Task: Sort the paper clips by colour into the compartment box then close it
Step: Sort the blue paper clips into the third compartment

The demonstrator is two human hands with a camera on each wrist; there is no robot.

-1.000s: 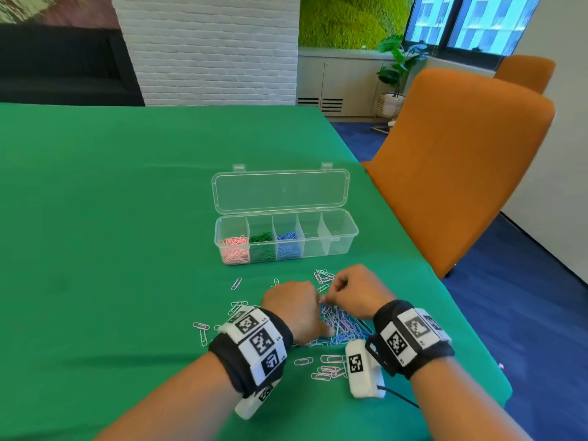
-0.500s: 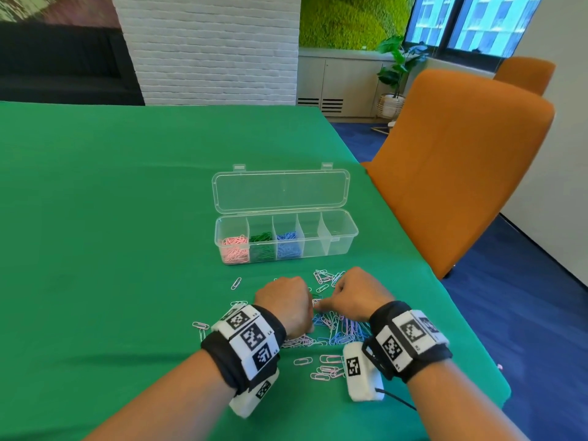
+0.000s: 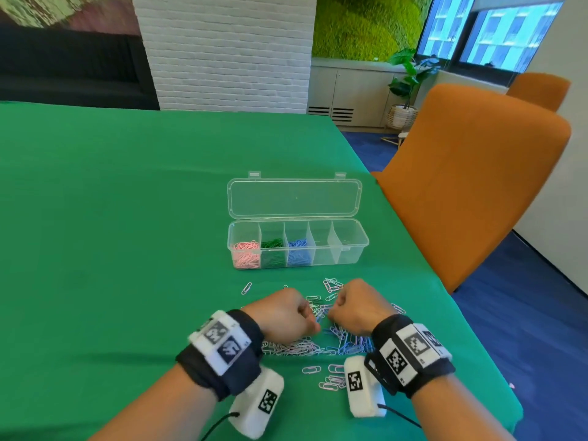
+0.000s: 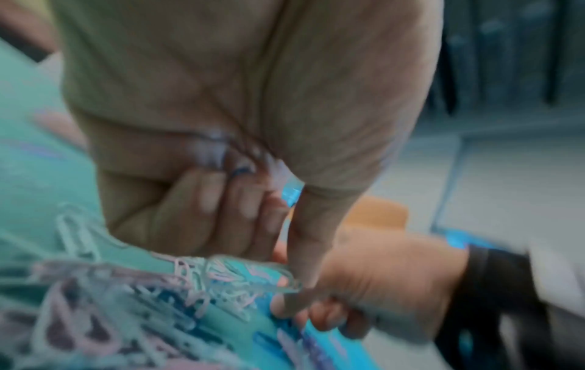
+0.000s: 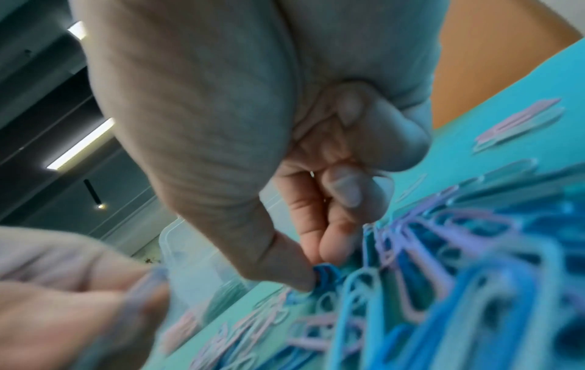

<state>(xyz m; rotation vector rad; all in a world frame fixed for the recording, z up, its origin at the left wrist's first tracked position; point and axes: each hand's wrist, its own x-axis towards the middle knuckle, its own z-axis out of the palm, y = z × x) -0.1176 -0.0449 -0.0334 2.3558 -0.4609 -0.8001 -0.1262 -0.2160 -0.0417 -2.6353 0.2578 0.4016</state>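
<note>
The clear compartment box (image 3: 356, 249) stands open with its lid (image 3: 294, 198) laid back. Its three left compartments hold pink clips (image 3: 245, 254), green clips (image 3: 272, 251) and blue clips (image 3: 298, 251); the two on the right look empty. A mixed pile of paper clips (image 3: 337, 340) lies in front of the box, under both hands. My left hand (image 3: 313, 319) is curled, with a few clips (image 4: 237, 165) tucked in its palm and its thumb (image 4: 304, 250) down at the pile. My right hand (image 3: 331, 310) pinches a blue clip (image 5: 326, 272) between thumb and fingers, low at the pile.
Loose clips lie scattered on the green table cloth (image 3: 127, 249), some near the box (image 3: 332, 284) and some close to me (image 3: 331, 378). An orange chair (image 3: 471, 192) stands at the table's right edge. Bare cloth stretches to the left and behind the box.
My left hand has drawn back to the left out of the pile's middle and closed into a fist. My right hand has shifted slightly toward me.
</note>
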